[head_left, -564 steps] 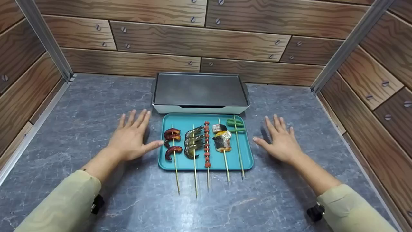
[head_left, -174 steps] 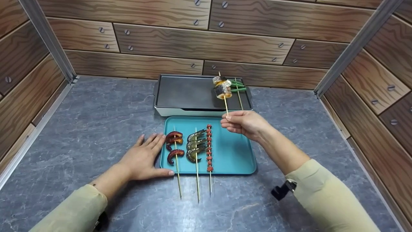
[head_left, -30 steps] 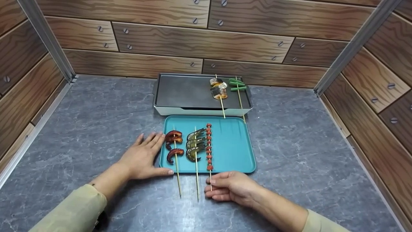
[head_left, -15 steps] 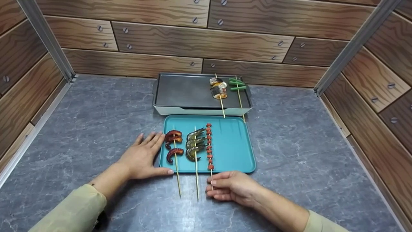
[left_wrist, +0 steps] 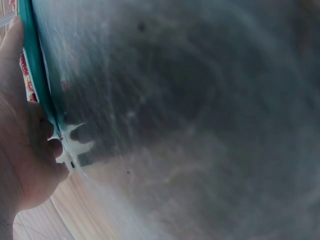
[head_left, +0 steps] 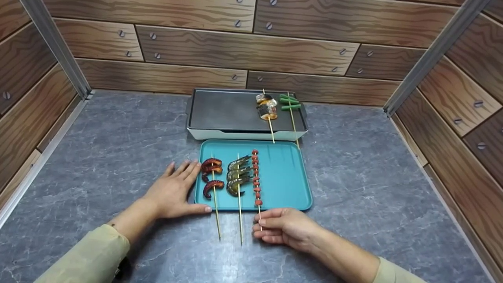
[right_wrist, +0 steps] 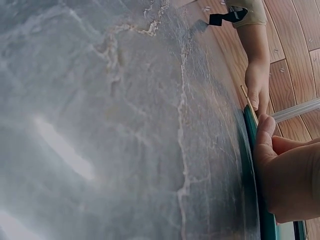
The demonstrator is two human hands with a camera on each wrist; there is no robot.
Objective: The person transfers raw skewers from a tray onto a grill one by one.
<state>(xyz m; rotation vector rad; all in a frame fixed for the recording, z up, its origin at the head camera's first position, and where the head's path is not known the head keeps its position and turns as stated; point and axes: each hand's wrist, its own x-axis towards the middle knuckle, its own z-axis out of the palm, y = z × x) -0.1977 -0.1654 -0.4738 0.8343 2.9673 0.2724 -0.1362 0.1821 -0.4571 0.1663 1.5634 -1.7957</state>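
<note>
My right hand (head_left: 289, 228) pinches the lower stick of a skewer of small red pieces (head_left: 256, 179), whose top overlaps the teal tray (head_left: 281, 173) in the head view. My left hand (head_left: 171, 192) lies with fingers spread at the tray's left edge, the thumb along its front rim. Two other skewers lie on the tray: an octopus-tentacle skewer (head_left: 213, 184) by my left hand and a shrimp skewer (head_left: 238, 177) in the middle. In the right wrist view my right hand (right_wrist: 287, 165) hides the stick's end. The left wrist view shows my left hand (left_wrist: 25, 140) against the tray's edge.
Behind the tray stands a flat griddle (head_left: 224, 110). On its right part lie a fish skewer (head_left: 267, 108) and a green-vegetable skewer (head_left: 290, 103), their sticks overhanging the front. Wood-patterned walls (head_left: 247, 45) enclose the grey marbled table (head_left: 129, 129).
Since the earliest frame, the green-vegetable and fish skewers have gone from tray to griddle. Over the last second, my right hand has shifted the red skewer's lower end slightly right; my left hand stays put.
</note>
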